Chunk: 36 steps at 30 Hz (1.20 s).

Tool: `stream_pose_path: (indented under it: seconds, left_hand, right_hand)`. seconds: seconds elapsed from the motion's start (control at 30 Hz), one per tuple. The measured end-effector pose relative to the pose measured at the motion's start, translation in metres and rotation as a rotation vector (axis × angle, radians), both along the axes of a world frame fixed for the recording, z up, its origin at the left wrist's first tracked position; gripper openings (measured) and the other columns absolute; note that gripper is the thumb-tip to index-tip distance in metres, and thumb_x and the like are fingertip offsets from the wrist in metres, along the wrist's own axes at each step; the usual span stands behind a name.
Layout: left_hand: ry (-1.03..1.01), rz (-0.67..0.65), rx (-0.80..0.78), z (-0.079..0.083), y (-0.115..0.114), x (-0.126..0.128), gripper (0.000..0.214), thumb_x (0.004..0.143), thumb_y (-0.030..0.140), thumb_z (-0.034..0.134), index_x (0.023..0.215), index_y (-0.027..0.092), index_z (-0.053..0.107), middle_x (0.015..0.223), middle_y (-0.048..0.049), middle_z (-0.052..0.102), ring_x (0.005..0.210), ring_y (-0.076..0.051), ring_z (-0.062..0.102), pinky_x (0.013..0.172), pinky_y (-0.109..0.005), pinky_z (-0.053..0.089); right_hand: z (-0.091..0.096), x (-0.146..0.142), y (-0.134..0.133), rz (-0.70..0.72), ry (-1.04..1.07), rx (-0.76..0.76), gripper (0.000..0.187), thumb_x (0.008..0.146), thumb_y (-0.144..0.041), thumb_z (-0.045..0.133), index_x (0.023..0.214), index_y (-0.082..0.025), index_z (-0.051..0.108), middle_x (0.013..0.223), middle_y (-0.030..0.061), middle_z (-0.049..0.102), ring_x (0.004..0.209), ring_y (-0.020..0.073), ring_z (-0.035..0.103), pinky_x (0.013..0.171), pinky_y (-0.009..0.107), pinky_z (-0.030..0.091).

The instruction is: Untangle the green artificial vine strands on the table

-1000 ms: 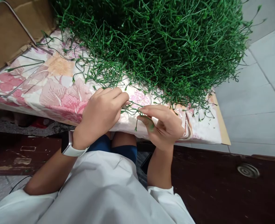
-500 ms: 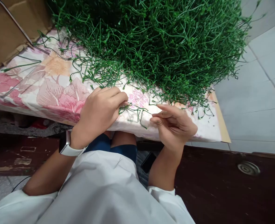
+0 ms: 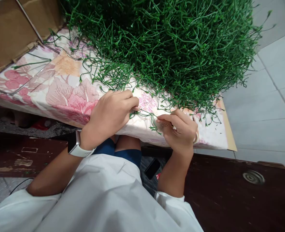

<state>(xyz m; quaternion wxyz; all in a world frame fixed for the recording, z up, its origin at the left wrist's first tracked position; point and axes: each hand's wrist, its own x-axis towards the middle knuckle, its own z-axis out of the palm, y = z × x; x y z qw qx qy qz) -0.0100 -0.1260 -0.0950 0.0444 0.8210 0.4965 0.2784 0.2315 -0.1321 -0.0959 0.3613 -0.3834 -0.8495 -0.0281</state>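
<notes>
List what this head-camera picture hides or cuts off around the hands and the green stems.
- Left hand: fingertips curl under, hiding the grip.
- Green stem: too thin to trace.
- Stem pile: cut by top edge.
- Cardboard box: cut by left edge.

green stem pile: top cut by frame edge | cardboard box: cropped left | left hand: fingertips hidden

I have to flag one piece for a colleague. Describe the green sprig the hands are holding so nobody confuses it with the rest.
Start at the big heap of green stems on the flowered cloth. Go to the cloth's near edge, where the left hand and right hand meet. The green sprig spans their fingertips, lying apart from the heap against pale cloth.
</notes>
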Motion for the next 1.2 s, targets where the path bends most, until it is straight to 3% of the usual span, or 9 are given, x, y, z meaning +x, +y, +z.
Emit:
stream_pose_path:
  seconds: [0.27, 0.47, 0.6, 0.7, 0.8, 0.87, 0.93, 1.07, 1.2]
  left_hand:
    - [0.041, -0.018, 0.083, -0.003, -0.002, -0.002, 0.020, 0.092, 0.007, 0.054, 0.087, 0.018, 0.070, 0.086, -0.0048, 0.071, 0.078, -0.020, 0.064, 0.069, -0.035, 0.041]
    - [0.051, -0.037, 0.081, -0.003, -0.003, 0.000, 0.020, 0.092, 0.007, 0.054, 0.086, 0.019, 0.069, 0.085, -0.0038, 0.071, 0.078, -0.021, 0.064, 0.068, -0.035, 0.040]
    - [0.003, 0.052, 0.048, -0.005, -0.001, -0.004, 0.025, 0.085, 0.001, 0.049, 0.082, 0.017, 0.068, 0.080, -0.0051, 0.067, 0.077, -0.021, 0.064, 0.066, -0.035, 0.041]
    - [-0.024, 0.064, 0.067, -0.007, -0.001, -0.007, 0.028, 0.081, -0.001, 0.048, 0.083, 0.017, 0.069, 0.080, -0.0051, 0.066, 0.078, -0.021, 0.064, 0.068, -0.035, 0.044]
    - [-0.028, 0.040, 0.087, -0.007, -0.002, -0.007, 0.029, 0.084, 0.000, 0.046, 0.085, 0.018, 0.069, 0.082, -0.0057, 0.066, 0.081, -0.022, 0.064, 0.072, -0.036, 0.047]
    - [-0.029, 0.041, 0.084, -0.006, -0.002, -0.007, 0.027, 0.086, 0.002, 0.047, 0.086, 0.018, 0.069, 0.084, -0.0068, 0.067, 0.083, -0.023, 0.064, 0.074, -0.036, 0.047]
    - [-0.026, 0.035, 0.082, -0.005, -0.002, -0.007, 0.026, 0.086, 0.003, 0.049, 0.088, 0.018, 0.069, 0.085, -0.0073, 0.068, 0.085, -0.024, 0.064, 0.075, -0.037, 0.047]
    - [-0.028, 0.011, 0.081, -0.004, -0.002, -0.008, 0.025, 0.087, 0.004, 0.048, 0.089, 0.018, 0.069, 0.088, -0.0077, 0.069, 0.086, -0.024, 0.064, 0.076, -0.037, 0.047]
    - [0.015, 0.005, 0.087, -0.003, -0.002, -0.007, 0.025, 0.088, 0.003, 0.049, 0.089, 0.017, 0.069, 0.091, -0.0081, 0.071, 0.086, -0.024, 0.064, 0.075, -0.036, 0.046]
  right_hand:
    - [0.019, -0.007, 0.003, -0.020, -0.410, -0.042, 0.030, 0.085, 0.004, 0.046, 0.093, -0.016, 0.066, 0.079, 0.0015, 0.045, 0.068, 0.0143, 0.045, 0.059, 0.027, 0.035]
    - [0.031, -0.003, 0.006, 0.065, -0.412, 0.047, 0.032, 0.079, 0.009, 0.046, 0.083, -0.019, 0.061, 0.075, -0.0007, 0.033, 0.062, 0.0114, 0.034, 0.056, 0.027, 0.028]
    - [0.044, 0.045, 0.030, 0.016, -0.316, 0.217, 0.035, 0.072, 0.007, 0.052, 0.082, -0.022, 0.068, 0.067, -0.0007, 0.040, 0.058, 0.0109, 0.038, 0.052, 0.027, 0.029]
    - [0.054, 0.092, 0.053, -0.015, -0.119, 0.560, 0.036, 0.063, 0.002, 0.065, 0.080, -0.027, 0.078, 0.052, -0.0022, 0.038, 0.044, 0.0082, 0.030, 0.045, 0.030, 0.019]
    - [0.054, 0.114, 0.060, -0.187, -0.111, 0.292, 0.044, 0.080, -0.007, 0.072, 0.113, -0.035, 0.082, 0.075, 0.0072, 0.062, 0.061, 0.0179, 0.055, 0.054, 0.035, 0.041]
    - [0.047, 0.112, 0.057, -0.158, -0.120, 0.158, 0.051, 0.085, -0.011, 0.073, 0.130, -0.034, 0.075, 0.101, 0.0124, 0.069, 0.073, 0.0207, 0.064, 0.064, 0.036, 0.052]
    - [0.039, 0.102, 0.054, -0.107, -0.133, 0.153, 0.051, 0.086, -0.009, 0.071, 0.132, -0.031, 0.074, 0.109, 0.0146, 0.070, 0.086, 0.0241, 0.069, 0.071, 0.037, 0.056]
    - [0.031, 0.070, 0.041, -0.128, -0.146, 0.173, 0.049, 0.087, -0.001, 0.062, 0.125, -0.029, 0.075, 0.111, 0.0136, 0.073, 0.104, 0.0309, 0.070, 0.088, 0.048, 0.054]
    - [0.029, 0.023, 0.019, -0.012, 0.034, 0.156, 0.043, 0.089, -0.009, 0.069, 0.125, -0.032, 0.073, 0.108, 0.0089, 0.072, 0.102, 0.0288, 0.068, 0.085, 0.047, 0.055]
